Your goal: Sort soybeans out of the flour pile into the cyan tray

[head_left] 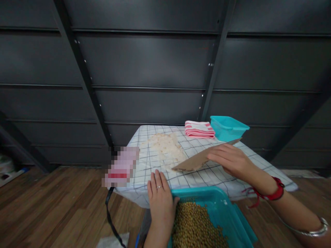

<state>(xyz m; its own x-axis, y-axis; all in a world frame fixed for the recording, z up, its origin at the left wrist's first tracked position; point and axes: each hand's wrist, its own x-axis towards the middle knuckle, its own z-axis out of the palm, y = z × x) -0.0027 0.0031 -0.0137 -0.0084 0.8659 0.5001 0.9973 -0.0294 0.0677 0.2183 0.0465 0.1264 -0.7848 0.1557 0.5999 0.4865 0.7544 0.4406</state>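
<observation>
My left hand [160, 198] lies on the near rim of a teal tray [224, 210] filled with small tan beans [196, 227], fingers stretched forward onto the checked cloth and thumb hooked over the tray's edge. A piece of brown cardboard [199, 159] is held in my right hand [230, 159], tilted with its low corner touching the cloth. Just left of the cardboard's edge lies a pale pile of grain [167, 146], spread on the cloth.
The small table wears a white checked cloth [152, 162]. At its far edge lie a folded red-and-white striped towel [199, 130] and an empty teal tub [227, 127]. A dark panelled wall stands behind, wooden floor around. A black strap [111, 213] hangs at the table's left.
</observation>
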